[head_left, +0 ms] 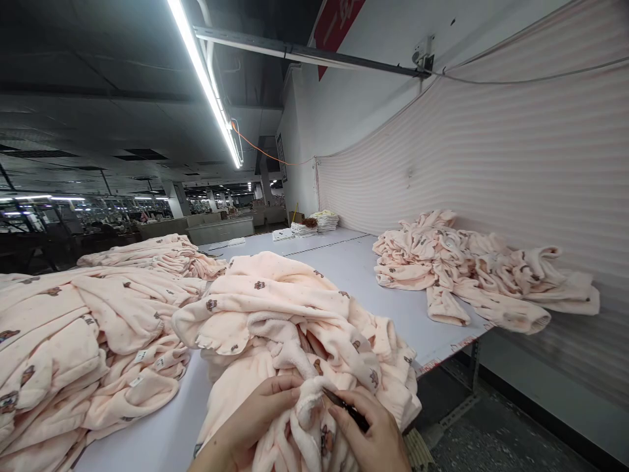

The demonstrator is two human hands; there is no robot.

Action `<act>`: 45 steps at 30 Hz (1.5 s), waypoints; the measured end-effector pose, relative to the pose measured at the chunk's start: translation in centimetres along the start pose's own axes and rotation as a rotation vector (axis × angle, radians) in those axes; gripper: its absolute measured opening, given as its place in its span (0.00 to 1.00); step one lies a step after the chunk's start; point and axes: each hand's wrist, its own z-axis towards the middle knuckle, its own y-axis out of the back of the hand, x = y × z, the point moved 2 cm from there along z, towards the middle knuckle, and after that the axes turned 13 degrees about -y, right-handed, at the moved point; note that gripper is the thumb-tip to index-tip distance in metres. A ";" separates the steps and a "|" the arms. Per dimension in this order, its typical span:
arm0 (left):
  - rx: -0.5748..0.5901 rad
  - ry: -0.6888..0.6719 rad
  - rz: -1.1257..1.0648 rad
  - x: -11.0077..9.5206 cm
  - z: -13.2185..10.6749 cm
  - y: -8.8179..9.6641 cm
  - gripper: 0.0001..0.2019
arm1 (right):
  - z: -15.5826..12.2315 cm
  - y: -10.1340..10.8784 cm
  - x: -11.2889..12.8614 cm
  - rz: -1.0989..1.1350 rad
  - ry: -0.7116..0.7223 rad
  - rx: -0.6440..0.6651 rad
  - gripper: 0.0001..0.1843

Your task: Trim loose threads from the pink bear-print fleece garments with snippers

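A pale pink fleece garment (289, 288) with small brown printed figures lies heaped in front of me at the table's near edge. My left hand (263, 410) is closed on a fold of this garment, pinching its fuzzy edge. In my right hand (371, 426) is a small dark tool, apparently thread snips (348, 408), with its tip against the fabric just right of my left fingers. Whether the blades are apart is too small to tell. Part of the tool is hidden by my right fingers.
More pink garments (54, 328) are piled at the left, some showing white labels. Another heap (457, 269) lies by the striped sheet (515, 164) on the right wall. Folded white stacks (327, 221) stand at the far end of the table (358, 262).
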 end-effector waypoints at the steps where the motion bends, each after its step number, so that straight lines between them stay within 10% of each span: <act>1: 0.010 0.001 -0.015 0.0 0.0 0.0 0.08 | -0.1 0.2 0.0 -0.029 0.015 -0.014 0.11; 16: 0.070 -0.004 0.103 0.3 0.0 -1.3 0.10 | -0.8 0.4 2.1 -0.356 0.205 -0.030 0.10; 24: -0.186 -0.515 0.687 -4.9 1.1 0.3 0.15 | 3.5 1.6 -2.1 0.097 -0.112 -0.089 0.18; 32: 0.164 -0.333 1.214 0.9 3.5 -5.4 0.02 | 8.5 -0.1 -5.0 0.244 -0.107 -0.039 0.24; 40: 0.002 -0.274 0.839 -7.7 0.9 3.1 0.10 | 4.9 2.2 -5.2 0.403 -0.111 0.084 0.17; 45: 0.059 -0.200 1.421 -8.2 -0.9 1.9 0.06 | 1.2 0.5 -3.3 0.434 -0.126 0.170 0.12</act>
